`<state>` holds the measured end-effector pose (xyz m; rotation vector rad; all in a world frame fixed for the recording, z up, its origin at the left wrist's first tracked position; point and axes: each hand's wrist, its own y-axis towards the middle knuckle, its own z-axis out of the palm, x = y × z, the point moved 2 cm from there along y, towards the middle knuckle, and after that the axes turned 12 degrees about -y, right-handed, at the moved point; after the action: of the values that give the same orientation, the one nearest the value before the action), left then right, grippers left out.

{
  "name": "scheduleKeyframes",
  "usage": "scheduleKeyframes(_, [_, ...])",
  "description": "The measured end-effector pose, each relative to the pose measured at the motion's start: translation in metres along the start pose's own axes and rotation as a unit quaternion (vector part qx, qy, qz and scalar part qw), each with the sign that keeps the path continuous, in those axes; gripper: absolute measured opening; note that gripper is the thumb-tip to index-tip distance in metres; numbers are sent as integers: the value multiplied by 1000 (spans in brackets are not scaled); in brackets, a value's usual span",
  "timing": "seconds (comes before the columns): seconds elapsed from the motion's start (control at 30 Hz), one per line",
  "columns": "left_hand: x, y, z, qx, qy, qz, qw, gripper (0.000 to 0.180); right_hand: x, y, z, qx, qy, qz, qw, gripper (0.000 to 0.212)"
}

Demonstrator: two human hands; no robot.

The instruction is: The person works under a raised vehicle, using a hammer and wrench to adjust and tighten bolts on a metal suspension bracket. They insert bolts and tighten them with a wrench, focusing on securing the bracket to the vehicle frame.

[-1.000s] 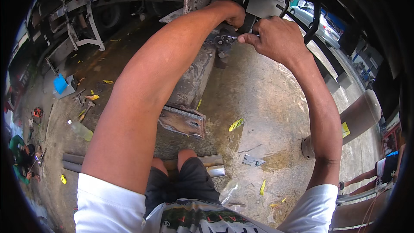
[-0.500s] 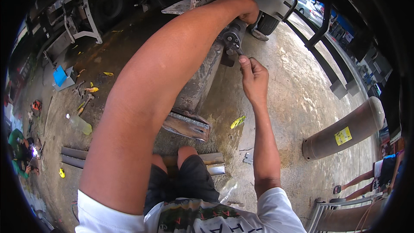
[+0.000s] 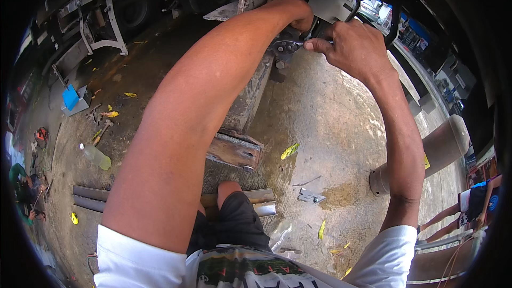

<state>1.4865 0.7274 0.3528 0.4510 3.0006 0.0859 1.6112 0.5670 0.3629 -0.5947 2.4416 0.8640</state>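
Observation:
My right hand (image 3: 352, 48) is closed round the handle of a ratchet wrench (image 3: 285, 47), with the thumb pointing toward its round head. The wrench head sits against the end of a rusty steel beam (image 3: 256, 93) under a vehicle frame. Just below it a bolt head (image 3: 281, 64) shows. My left hand (image 3: 303, 17) reaches over the top of the beam end, beside and behind the wrench head. Its wrist is bent and its fingers are hidden, so what it touches cannot be seen.
On the wet concrete below lie a rusty steel channel (image 3: 234, 152), metal strips (image 3: 256, 196), a hammer (image 3: 102, 132) and a bottle (image 3: 96, 156). A brown gas cylinder (image 3: 450, 141) lies at right. People are at the far left (image 3: 29, 192) and far right (image 3: 474, 202).
My right hand has swung up and to the right, turning the wrench handle from pointing down to pointing right. My left hand stays at the beam end.

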Motion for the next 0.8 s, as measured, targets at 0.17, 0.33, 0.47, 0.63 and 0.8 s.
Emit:
scheduleKeyframes(0.17, [-3, -5, 2, -27, -24, 0, 999, 43, 5, -16, 23, 32, 80, 62, 994, 61])
scheduleKeyframes(0.33, [9, 2, 4, 3, 13, 2, 1000, 39, 31, -38, 67, -10, 233, 162, 959, 63])
scheduleKeyframes(0.47, [0, 13, 10, -33, 14, 24, 999, 37, 94, -51, 156, -104, 511, 283, 805, 54])
scheduleKeyframes(0.63, [-2, 13, 5, 22, 7, 28, 999, 40, 139, -41, 178, -139, 593, 275, 744, 55])
scheduleKeyframes(0.8, [11, 11, 5, 6, -10, -23, 1000, 46, 48, -44, 77, 45, 254, 189, 947, 63])
